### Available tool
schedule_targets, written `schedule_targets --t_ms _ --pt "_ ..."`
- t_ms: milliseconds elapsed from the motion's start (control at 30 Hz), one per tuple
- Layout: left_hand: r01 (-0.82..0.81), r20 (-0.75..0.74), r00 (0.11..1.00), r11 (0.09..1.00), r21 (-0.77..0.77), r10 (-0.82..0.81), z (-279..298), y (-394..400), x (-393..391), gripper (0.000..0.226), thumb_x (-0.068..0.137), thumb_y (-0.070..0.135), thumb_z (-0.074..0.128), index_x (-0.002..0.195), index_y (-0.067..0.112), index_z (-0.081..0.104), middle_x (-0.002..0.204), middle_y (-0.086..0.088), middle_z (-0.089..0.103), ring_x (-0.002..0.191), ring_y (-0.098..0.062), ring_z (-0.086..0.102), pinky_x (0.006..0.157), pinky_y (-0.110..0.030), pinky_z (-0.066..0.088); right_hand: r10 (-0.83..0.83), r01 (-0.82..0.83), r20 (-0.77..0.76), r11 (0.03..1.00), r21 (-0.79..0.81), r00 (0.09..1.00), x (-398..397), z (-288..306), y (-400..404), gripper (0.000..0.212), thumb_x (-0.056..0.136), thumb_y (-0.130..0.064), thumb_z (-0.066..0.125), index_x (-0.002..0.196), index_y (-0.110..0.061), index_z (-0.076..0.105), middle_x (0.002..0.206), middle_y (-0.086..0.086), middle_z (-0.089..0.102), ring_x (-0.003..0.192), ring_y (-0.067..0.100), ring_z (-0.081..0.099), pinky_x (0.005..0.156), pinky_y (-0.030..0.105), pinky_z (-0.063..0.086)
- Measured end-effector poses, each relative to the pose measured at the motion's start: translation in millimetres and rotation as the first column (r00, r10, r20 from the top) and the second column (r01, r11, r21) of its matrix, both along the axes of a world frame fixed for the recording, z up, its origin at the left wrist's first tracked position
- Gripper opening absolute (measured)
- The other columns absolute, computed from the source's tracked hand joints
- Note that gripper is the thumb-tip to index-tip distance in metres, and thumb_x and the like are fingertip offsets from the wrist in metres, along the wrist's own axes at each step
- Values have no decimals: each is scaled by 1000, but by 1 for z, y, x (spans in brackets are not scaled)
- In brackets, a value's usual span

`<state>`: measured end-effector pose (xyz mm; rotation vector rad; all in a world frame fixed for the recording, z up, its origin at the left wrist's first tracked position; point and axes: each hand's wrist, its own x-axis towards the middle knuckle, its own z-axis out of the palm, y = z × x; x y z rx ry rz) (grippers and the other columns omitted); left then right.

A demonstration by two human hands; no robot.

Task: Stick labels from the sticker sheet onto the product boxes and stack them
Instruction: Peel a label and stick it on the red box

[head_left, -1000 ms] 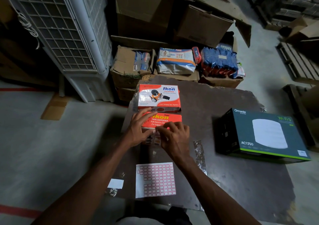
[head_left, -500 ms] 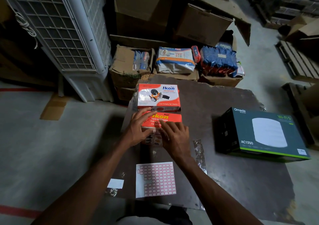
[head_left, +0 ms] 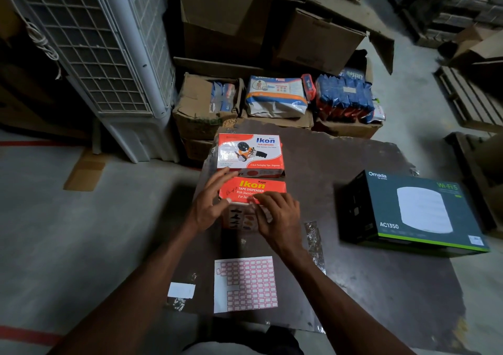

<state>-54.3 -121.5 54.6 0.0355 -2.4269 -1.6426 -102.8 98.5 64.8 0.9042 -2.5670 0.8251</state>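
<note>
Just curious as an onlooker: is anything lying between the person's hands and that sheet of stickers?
Nothing visible. Only bare dark board lies between the hands on the near orange box and the sticker sheet.

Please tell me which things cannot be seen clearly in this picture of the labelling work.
- Head view: the label being pressed on the near Ikon box is hidden under the right hand.
- That box's front face is partly covered by the left hand and right hand.
- Sticker sheet: any print is too small to read.
- Omada box: small text is blurred.
</note>
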Motion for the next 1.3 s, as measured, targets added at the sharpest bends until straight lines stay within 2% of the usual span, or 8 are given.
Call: schedule_targets --t_ms 100,267,333,533,667,833,1000,1300 --pt "-56 5 998 993 106 56 -2 -4 3 61 85 23 54 145 18 49 153 -1 44 142 -18 44 109 -39 47 -65 65 33 998 12 997 1 1 3 32 91 -39 69 120 -26 70 125 -6 65 113 21 54 88 38 41" --pt "-109 59 993 970 218 99 -6 2 11 53 91 15 56 142 18 47 143 19 55 133 -9 55 106 -25 47 -65 62 107 998 31 992 -2 2 3 40 91 -48 67 125 -27 66 130 -5 60 116 20 51 92 40 45" --pt "-153 56 988 962 228 144 -9 2 14 47 90 23 59 137 21 51 142 14 57 130 -13 58 105 -27 48 -65 62 113 998 27 992 -3 1 4 39 92 -48 67 124 -26 66 129 -5 61 116 19 51 92 41 46" --pt "-172 -61 982 977 125 181 -8 0 15 15 91 13 61 105 7 63 139 -3 58 126 -13 60 96 -21 53 -47 44 106 999 30 993 -3 2 7 36 89 -45 70 121 -28 68 126 -6 61 116 18 51 90 38 45" --pt "-190 -112 974 979 71 197 -8 -2 14 10 90 19 61 92 10 63 134 0 60 126 -14 60 94 -26 55 -44 40 99 998 39 994 -3 3 7 34 88 -43 72 119 -30 68 124 -8 62 115 18 51 89 38 44" --pt "-211 -138 966 975 75 219 -5 1 14 15 87 28 57 88 13 62 131 13 57 124 -10 58 90 -18 52 -38 34 76 998 55 996 -2 4 8 33 86 -42 72 117 -30 68 124 -8 62 115 19 51 88 39 42" --pt "-209 -135 968 978 21 210 -14 -2 14 16 90 28 57 90 13 62 133 -2 59 129 -16 56 94 -30 53 -21 18 49 997 73 999 -1 3 7 30 85 -41 72 112 -28 67 123 -7 63 116 20 54 94 38 40" --pt "-179 -109 977 983 31 181 -15 -6 18 18 88 32 58 89 14 62 135 1 56 130 -4 52 91 -11 49 14 -16 20 995 98 1000 -2 1 4 28 85 -43 72 109 -29 68 121 -7 64 115 20 56 93 38 41"
